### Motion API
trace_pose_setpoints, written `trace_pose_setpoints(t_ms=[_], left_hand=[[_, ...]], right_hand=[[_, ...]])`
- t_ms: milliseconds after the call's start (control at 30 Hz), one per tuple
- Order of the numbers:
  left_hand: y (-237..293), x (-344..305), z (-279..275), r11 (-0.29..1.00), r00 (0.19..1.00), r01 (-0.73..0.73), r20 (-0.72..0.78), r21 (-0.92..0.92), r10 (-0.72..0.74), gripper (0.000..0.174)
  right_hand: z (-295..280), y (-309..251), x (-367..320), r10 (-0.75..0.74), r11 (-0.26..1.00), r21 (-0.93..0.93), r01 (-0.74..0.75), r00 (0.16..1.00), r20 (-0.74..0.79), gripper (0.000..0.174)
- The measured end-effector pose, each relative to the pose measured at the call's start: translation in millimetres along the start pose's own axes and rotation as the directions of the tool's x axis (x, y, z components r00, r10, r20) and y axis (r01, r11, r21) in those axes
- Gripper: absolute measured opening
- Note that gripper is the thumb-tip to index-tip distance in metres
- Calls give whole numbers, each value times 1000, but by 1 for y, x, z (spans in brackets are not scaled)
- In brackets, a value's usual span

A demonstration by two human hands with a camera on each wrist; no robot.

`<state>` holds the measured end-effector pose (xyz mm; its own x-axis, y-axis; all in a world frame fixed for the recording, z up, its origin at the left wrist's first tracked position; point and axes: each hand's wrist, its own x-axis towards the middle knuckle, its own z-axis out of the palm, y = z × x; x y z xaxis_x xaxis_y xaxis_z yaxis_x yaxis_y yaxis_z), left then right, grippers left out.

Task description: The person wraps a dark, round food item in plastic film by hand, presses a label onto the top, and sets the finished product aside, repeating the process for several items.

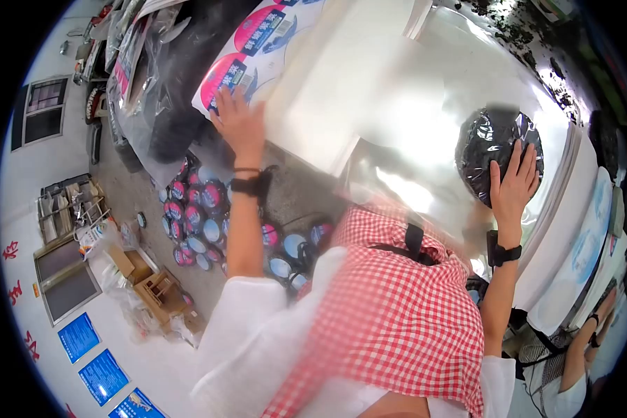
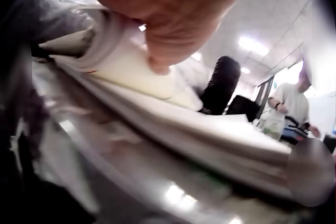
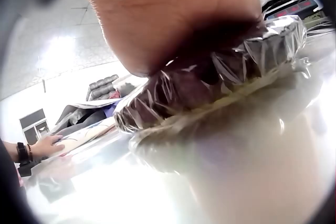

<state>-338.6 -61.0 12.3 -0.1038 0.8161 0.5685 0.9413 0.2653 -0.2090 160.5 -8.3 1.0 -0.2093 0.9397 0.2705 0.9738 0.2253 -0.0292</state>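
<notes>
My right hand (image 1: 515, 184) lies with straight fingers on a round, dark seaweed cake (image 1: 479, 150) wrapped in clear plastic. In the right wrist view, the wrapped cake (image 3: 184, 95) shows crinkled film round its side, and the palm covers part of its top. Further left, my left hand (image 1: 240, 129) rests with extended fingers on the near edge of a stack of printed plastic bags (image 1: 258, 52), pink, blue and white. From the left wrist, the hand (image 2: 168, 19) is over pale layered sheets (image 2: 142, 74); its fingertips are hidden there.
A shiny metal tabletop (image 1: 425, 150) mirrors the cake. Dark loose scraps (image 1: 547, 70) lie along its far side. Many round packs (image 1: 195, 209) are heaped on the floor at left, near cardboard boxes (image 1: 160, 296). Another person's arm (image 1: 585, 341) shows at lower right.
</notes>
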Motion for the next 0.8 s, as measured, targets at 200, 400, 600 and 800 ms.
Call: trace_pose_setpoints(t_ms=[200, 400, 600, 800], left_hand=[[-16, -15, 35, 940, 988, 149, 10, -307, -153, 33], [-11, -4, 12, 835, 882, 456, 282, -308, -377, 40], [-44, 8, 20, 822, 959, 263, 225, -504, -169, 42], [-42, 18, 9, 878, 927, 306, 323, -368, -188, 32]], right_hand=[[4, -1, 0, -3, 999, -33, 2, 1000, -27, 63], [4, -2, 0, 13, 1000, -21, -14, 999, -51, 62], [5, -1, -1, 27, 999, -28, -28, 998, -55, 64], [6, -2, 0, 27, 999, -25, -29, 998, -60, 64]])
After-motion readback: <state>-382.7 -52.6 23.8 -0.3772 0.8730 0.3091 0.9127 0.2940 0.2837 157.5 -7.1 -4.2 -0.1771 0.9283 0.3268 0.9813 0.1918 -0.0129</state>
